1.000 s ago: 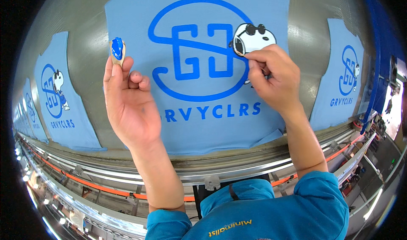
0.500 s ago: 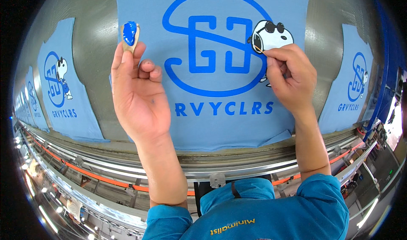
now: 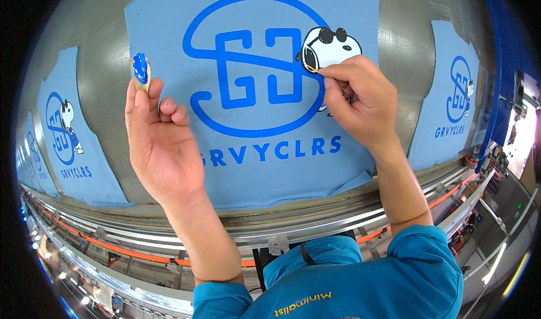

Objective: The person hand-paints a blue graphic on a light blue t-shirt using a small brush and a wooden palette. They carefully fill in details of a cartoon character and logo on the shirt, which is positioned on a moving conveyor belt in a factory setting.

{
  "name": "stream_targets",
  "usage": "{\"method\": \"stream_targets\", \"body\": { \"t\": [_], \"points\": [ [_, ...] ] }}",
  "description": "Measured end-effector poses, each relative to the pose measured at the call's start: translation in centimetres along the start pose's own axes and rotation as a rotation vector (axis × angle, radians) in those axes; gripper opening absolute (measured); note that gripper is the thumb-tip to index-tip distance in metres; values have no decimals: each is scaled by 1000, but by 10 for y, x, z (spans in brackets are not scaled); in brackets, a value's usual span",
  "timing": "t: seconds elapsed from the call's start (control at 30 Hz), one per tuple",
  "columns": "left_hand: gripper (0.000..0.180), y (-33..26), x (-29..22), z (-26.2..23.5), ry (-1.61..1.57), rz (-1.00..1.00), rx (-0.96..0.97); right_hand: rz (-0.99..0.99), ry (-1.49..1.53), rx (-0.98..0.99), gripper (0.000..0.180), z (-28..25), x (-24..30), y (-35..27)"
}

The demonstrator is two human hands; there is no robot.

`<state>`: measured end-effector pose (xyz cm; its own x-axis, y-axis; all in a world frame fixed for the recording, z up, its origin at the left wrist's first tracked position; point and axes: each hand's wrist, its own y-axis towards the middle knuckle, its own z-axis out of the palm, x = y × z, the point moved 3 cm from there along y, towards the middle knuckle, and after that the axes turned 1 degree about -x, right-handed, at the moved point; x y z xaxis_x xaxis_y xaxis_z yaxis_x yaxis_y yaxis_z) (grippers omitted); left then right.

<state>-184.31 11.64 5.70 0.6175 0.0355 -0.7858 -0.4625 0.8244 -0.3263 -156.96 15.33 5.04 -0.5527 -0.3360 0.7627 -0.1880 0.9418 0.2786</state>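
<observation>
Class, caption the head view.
Left hand lifts a blue-tipped stick; right hand touches the cartoon dog print on blue fabric.

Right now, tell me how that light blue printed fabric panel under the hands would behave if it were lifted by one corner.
The light blue fabric panel would probably drape limply: it looks thin and lies flat on the grey table, with a fold at its lower right corner. It seems light for its size. The right hand pressing it may pin that side.
</observation>
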Motion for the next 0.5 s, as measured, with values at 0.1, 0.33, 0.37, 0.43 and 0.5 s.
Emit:
{"method": "stream_targets", "body": {
  "t": [0.1, 0.33, 0.37, 0.43, 0.5],
  "points": [
    [34, -2, 0, 0, -16, -17, 25, -3, -8, 6, 18, -1, 1, -2],
    [33, 3, 3, 0, -33, -16, 37, -57, -50, 1, 19, 1, 0, 3],
    [33, 3, 3, 0, -36, -12, 43, -61, -52, 2, 19, 1, -1, 3],
    [33, 3, 3, 0, -41, -7, 52, -70, -61, -1, 18, 1, -1, 3],
    [33, 3, 2, 0, -43, -3, 57, -79, -73, -7, 18, 2, 0, 3]
  ]
}}
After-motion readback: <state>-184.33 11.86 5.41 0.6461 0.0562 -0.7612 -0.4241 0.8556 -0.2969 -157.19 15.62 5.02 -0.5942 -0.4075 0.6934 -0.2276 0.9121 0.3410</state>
